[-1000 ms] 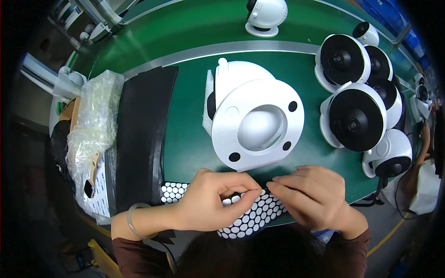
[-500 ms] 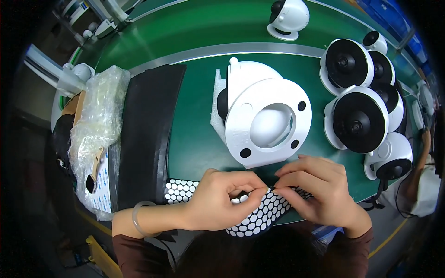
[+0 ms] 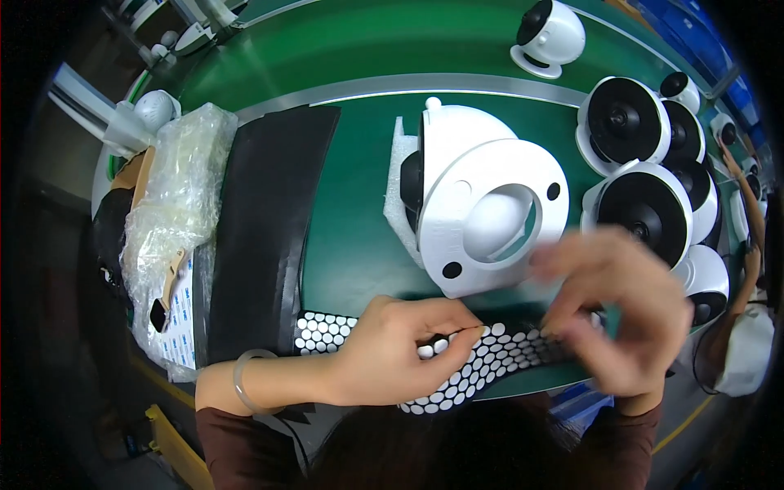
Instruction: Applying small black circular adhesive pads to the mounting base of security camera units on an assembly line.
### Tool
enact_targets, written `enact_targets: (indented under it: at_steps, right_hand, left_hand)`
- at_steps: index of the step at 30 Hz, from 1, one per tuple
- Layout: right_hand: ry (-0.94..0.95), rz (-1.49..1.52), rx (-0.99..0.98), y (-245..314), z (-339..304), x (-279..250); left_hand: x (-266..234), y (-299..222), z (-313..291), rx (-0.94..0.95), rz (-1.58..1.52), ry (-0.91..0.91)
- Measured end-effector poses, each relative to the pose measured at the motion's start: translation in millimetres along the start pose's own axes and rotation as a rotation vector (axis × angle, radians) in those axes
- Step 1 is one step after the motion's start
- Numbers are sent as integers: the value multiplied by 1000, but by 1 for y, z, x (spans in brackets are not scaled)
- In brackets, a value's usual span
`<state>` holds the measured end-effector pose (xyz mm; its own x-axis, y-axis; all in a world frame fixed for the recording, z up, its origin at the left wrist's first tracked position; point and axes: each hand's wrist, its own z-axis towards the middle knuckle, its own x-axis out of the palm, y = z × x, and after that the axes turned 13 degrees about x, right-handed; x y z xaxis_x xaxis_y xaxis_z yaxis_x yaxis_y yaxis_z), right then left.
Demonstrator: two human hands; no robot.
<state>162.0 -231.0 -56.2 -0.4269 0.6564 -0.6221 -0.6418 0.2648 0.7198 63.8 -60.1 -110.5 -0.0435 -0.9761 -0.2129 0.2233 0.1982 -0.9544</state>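
My left hand point(image 3: 400, 347) pinches the edge of a black sheet covered with white round stickers point(image 3: 478, 367) at the table's near edge. Just beyond it, a large white ball-shaped camera point(image 3: 465, 122) lies tipped over, its ring-shaped base point(image 3: 449, 216) facing me. Two black round pads show on that base, one at the lower left point(image 3: 452, 270) and another at the upper right point(image 3: 554, 191). My right hand point(image 3: 633, 306), smeared by motion, is raised over the sheet's right end, fingertips close to the base's lower right. Whether it holds anything is unclear.
Several white cameras with black fronts point(image 3: 625, 122) crowd the table's right side. Another camera point(image 3: 555, 37) stands on the far green surface. At left lie a black mat point(image 3: 265, 229) and a bubble-wrapped bundle point(image 3: 184, 180). Another person's arm point(image 3: 747, 212) shows at far right.
My right hand has left the sheet beside my left hand and moved up and to the right, hiding the base's lower right pad. The view has shifted slightly.
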Motion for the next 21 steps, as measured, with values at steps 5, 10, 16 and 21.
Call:
enact_targets:
  at_steps: [5,10,16,21]
  right_hand:
    - [-191,-35,-65,1,40,4]
    - [-200,70,7,5,52,23]
    - [-176,-190,106,34,53,21]
    - [-162,-197,155,39,55,26]
  left_hand:
    - [6,7,-4,272,299,32]
    - [3,10,-5,291,350,39]
    - [2,10,-4,299,359,73]
    - [2,12,-5,298,350,55]
